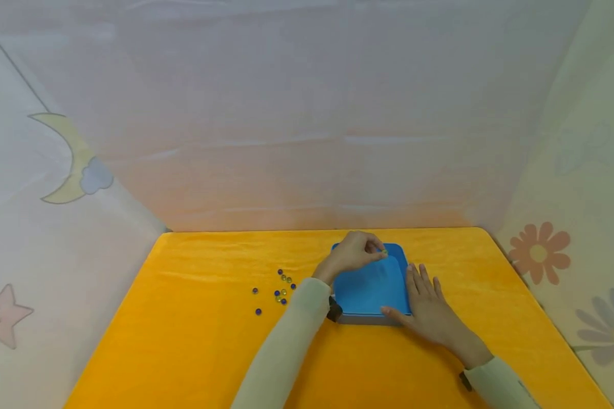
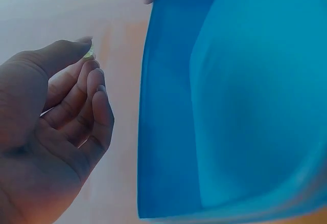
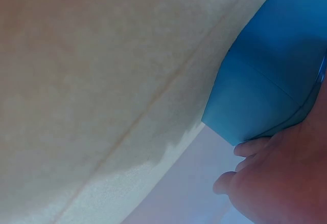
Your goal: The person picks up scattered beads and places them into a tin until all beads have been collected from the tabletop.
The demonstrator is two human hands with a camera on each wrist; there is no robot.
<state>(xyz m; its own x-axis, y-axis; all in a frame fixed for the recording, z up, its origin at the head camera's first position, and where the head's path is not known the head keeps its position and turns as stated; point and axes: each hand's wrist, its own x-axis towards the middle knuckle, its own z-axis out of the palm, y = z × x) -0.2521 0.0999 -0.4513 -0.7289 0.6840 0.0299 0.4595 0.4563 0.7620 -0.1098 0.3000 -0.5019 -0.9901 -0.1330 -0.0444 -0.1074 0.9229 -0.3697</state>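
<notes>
My left hand point(image 1: 355, 251) is over the far part of a blue box point(image 1: 370, 287). Between its thumb and index finger it pinches a small yellow-green marble point(image 1: 385, 252), which the left wrist view shows at the fingertips point(image 2: 89, 54). The other fingers curl loosely below. My right hand point(image 1: 432, 312) lies along the box's right side with fingers straight and thumb at the near right corner. In the right wrist view the box wall point(image 3: 260, 96) shows beside that hand, while a pale sleeve fills much of the picture. The visible box floor is plain blue.
Left of the box, several dark blue marbles point(image 1: 258, 312) and yellow-green marbles point(image 1: 289, 280) lie scattered on the yellow cloth-covered table point(image 1: 184, 341). A pale fabric wall point(image 1: 286, 170) rises behind the table, with printed side walls at left and right.
</notes>
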